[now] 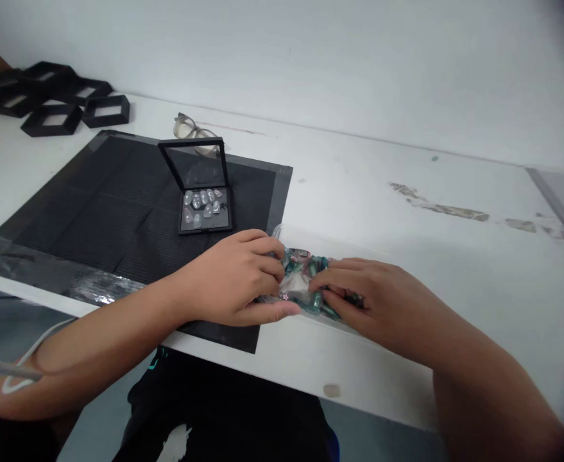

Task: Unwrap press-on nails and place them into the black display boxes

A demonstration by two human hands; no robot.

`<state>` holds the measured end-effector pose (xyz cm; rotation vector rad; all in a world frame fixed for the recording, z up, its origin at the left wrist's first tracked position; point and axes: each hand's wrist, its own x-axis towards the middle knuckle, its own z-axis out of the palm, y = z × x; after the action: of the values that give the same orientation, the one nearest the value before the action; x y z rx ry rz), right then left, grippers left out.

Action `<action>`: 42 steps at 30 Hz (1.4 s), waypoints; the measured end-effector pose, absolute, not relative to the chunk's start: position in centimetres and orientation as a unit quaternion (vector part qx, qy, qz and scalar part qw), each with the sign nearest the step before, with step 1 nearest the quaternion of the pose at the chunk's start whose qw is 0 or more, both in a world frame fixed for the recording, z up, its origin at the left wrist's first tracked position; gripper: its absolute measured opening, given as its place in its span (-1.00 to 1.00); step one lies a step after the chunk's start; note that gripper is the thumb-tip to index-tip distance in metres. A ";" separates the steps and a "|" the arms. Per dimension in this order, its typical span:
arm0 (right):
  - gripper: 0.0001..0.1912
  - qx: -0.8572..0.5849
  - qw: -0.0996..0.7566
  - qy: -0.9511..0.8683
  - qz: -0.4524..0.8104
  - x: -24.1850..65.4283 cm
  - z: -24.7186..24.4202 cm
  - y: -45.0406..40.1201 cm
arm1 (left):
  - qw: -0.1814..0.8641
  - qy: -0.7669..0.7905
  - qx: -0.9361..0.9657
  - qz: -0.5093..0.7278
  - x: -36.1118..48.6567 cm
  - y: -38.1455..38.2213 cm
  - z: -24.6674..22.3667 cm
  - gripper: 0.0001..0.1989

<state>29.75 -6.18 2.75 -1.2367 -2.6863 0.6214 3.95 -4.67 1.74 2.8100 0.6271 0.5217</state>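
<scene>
A clear plastic bag (297, 282) holding several shiny green and pink pieces lies on the white table, at the right edge of a black mat. My left hand (243, 276) holds the bag's left side, its fingers curled over the plastic and the thumb stretched along the near side. On the bag's right part, my right hand (358, 289) has its fingers bent among the green pieces; what its fingertips pinch is too small to make out. Behind my left hand, an open black case (206, 229) with a clear raised lid holds several pale, glossy nail-shaped pieces (208, 210).
The black mat (118, 199) is taped down along its edges. Eyeglasses (192, 130) lie behind the case. Several black frames (106, 120) are grouped at the back left. A white cable (45, 333) crosses my left forearm. The white table (349, 212) meets a wall behind.
</scene>
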 end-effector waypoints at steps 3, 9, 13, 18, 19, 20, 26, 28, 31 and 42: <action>-0.78 -0.390 0.128 -0.888 0.208 30.2 2.9 -6.2 | 0.147 0.200 0.954 0.168 3.6 -4.5 2.0 -0.56; -0.62 -0.340 0.341 -0.862 0.161 31.1 3.3 -5.6 | 0.169 0.192 0.956 0.143 3.1 -4.3 2.0 -0.62; -0.53 -0.307 0.387 -0.848 0.192 31.4 3.3 -5.4 | 0.166 0.194 0.957 0.136 3.2 -4.5 2.0 -0.63; -0.56 -0.311 0.418 -0.820 0.238 31.4 3.4 -5.8 | 0.167 0.205 0.953 0.146 3.2 -4.7 2.4 -0.62; -0.58 -0.321 0.424 -0.813 0.239 31.3 3.4 -5.9 | 0.167 0.208 0.952 0.152 3.2 -4.7 2.5 -0.62; -0.59 -0.327 0.430 -0.807 0.238 31.2 3.5 -6.1 | 0.168 0.210 0.950 0.160 3.2 -4.7 2.6 -0.61; -0.53 -0.299 0.424 -0.809 0.277 31.0 3.5 -6.2 | 0.180 0.207 0.947 0.169 3.2 -4.7 2.5 -0.60; -0.52 -0.313 0.417 -0.808 0.274 31.1 3.3 -6.1 | 0.184 0.205 0.947 0.164 3.3 -4.7 2.4 -0.60; -0.54 -0.343 0.412 -0.806 0.253 31.2 3.1 -6.1 | 0.175 0.204 0.950 0.160 3.4 -4.8 2.3 -0.61; -0.46 -0.379 0.408 -0.812 0.175 31.3 3.9 -6.5 | 0.158 0.207 0.954 0.146 3.7 -5.0 2.0 -0.61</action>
<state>31.27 -6.49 3.90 -0.9562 -2.0460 0.4415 3.70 -5.02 2.00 2.7296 0.5920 0.4181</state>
